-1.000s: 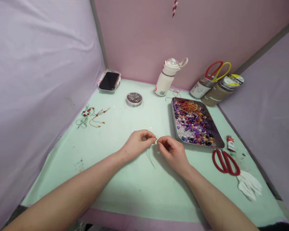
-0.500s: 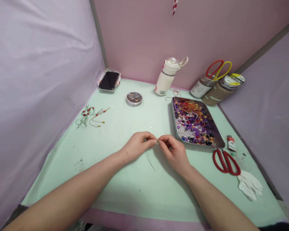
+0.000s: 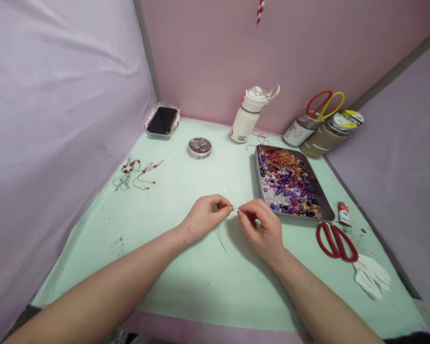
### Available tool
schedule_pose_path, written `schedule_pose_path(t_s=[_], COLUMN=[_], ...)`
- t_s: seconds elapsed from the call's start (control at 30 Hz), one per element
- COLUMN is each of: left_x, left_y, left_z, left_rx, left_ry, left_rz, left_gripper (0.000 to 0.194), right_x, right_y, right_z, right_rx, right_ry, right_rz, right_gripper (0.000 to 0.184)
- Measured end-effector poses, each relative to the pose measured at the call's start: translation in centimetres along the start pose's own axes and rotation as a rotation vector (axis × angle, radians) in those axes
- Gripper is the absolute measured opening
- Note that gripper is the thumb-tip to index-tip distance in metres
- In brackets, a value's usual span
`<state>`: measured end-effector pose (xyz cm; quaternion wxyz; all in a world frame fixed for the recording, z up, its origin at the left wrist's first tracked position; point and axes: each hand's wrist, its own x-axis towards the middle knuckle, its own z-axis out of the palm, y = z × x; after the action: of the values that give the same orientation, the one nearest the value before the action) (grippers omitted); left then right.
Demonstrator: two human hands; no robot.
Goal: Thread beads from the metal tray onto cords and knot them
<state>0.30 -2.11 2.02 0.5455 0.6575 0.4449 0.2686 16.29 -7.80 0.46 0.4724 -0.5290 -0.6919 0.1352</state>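
Observation:
Between the thumb and forefinger of my left hand [image 3: 208, 214] is a thin cord [image 3: 220, 239], pinched so that a small loop stands out past the fingertips. The cord's loose ends hang below the hand toward the table. Just right of the loop, my right hand [image 3: 261, 222] is curled, its thumb and forefinger tips slightly apart. Nothing shows between them. A small gap separates the two hands.
A metal tray [image 3: 327, 210] of beads and tangled threads lies to the right, near red-handled scissors [image 3: 338, 241], a white glove [image 3: 371, 277] and a small red-and-white container [image 3: 343, 213]. Behind stand a bottle [image 3: 245, 117], a round tin [image 3: 199, 147] and a phone [image 3: 162, 119]. Beaded cords [image 3: 136, 167] lie left.
My right hand has let go and drawn a little to the right, away from my left fingertips. A small cord loop now shows at the left hand, which has barely moved.

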Motion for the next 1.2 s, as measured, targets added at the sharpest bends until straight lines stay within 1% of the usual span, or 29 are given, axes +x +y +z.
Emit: schedule_pose_path(t_s=[0.1,0.37,0.57,0.77,0.97,1.03,1.1,1.2], left_x=[-0.03,-0.1,-0.09,-0.21,-0.25,-0.27,-0.31,-0.39], left_y=[-0.14,-0.38,-0.41,-0.18,-0.18,-0.23,-0.31,-0.44], left_z=[0.11,0.17,0.09,0.13,0.05,-0.01,0.0,0.12], left_rx=[0.0,-0.003,-0.008,0.022,0.071,0.091,0.067,-0.053], left_ry=[0.001,-0.035,-0.055,-0.061,-0.04,-0.041,-0.064,-0.108], left_rz=[0.017,0.029,0.032,0.029,0.092,0.071,0.03,0.0], left_gripper=[0.015,0.017,0.015,0.016,0.015,0.015,0.015,0.014], right_x=[0.07,0.07,0.17,0.48,0.57,0.56,0.59,0.68], right_y=[-0.01,0.27,-0.02,-0.26,0.25,0.31,0.26,0.08], right_z=[0.11,0.23,0.24,0.03,0.0,0.02,0.03,0.0], right_rx=[-0.001,0.02,0.059,0.224,0.368,0.41,0.442,0.479], right_ry=[-0.024,-0.031,-0.027,-0.047,-0.104,-0.11,-0.109,-0.106], right_rz=[-0.016,0.05,0.11,0.281,0.42,0.455,0.473,0.493], right_gripper=[0.01,0.012,0.012,0.011,0.009,0.009,0.009,0.009])
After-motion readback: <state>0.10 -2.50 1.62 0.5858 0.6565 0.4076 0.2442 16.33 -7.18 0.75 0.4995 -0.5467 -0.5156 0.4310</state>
